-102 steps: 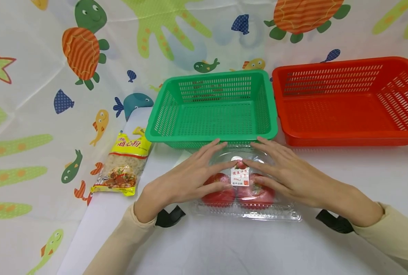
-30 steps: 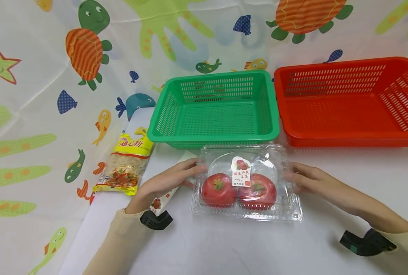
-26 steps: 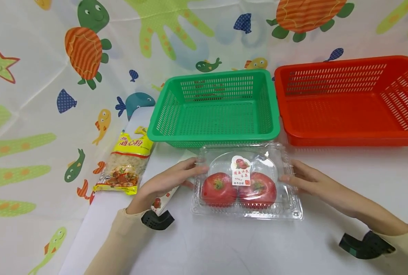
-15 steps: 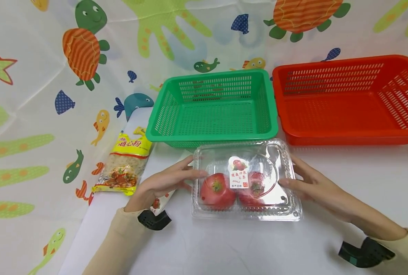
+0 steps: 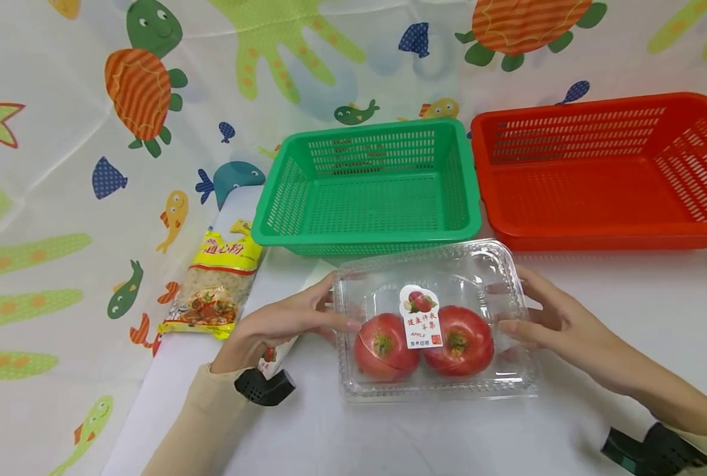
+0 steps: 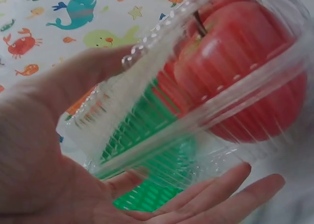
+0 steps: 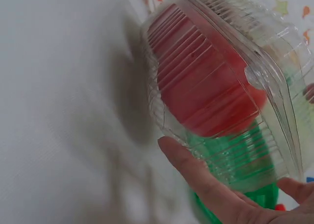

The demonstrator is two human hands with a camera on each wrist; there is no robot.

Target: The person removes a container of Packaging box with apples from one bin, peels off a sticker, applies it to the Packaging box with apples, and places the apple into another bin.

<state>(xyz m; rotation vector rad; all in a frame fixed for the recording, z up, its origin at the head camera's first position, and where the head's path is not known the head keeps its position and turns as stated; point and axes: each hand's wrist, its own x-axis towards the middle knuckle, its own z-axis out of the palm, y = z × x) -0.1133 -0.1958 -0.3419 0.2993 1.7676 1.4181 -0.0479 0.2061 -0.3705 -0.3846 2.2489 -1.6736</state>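
The grip is two-handed: the left hand [image 5: 293, 320] and the right hand [image 5: 561, 324] hold a clear plastic container [image 5: 439, 391] by its two ends. Each is opened partway, only as far as the container needs, thumb at the lid side and fingers reaching behind and below. The container sits in the middle, just near of the baskets, slightly askew with its lid towards the person. At the right end it is off the tabletop [image 5: 389, 443], its shadow falling apart from it. Through the plastic I see two red apples, a left apple [image 5: 385, 347] and a right apple [image 5: 459, 340], side by side in the near half. A white label [image 5: 421, 316] reading "APPLE" is on the lid between them.

On the far side stands a green basket [image 5: 362, 242], with a red basket [image 5: 615, 237] just beside it on the right. To the left lies a yellow-topped bag [image 5: 216, 287], and a white packet [image 5: 278, 354] shows partly behind the left hand. Each wrist carries a black device [image 5: 265, 387]. A cloth [image 5: 49, 99] printed with sea creatures hangs behind.
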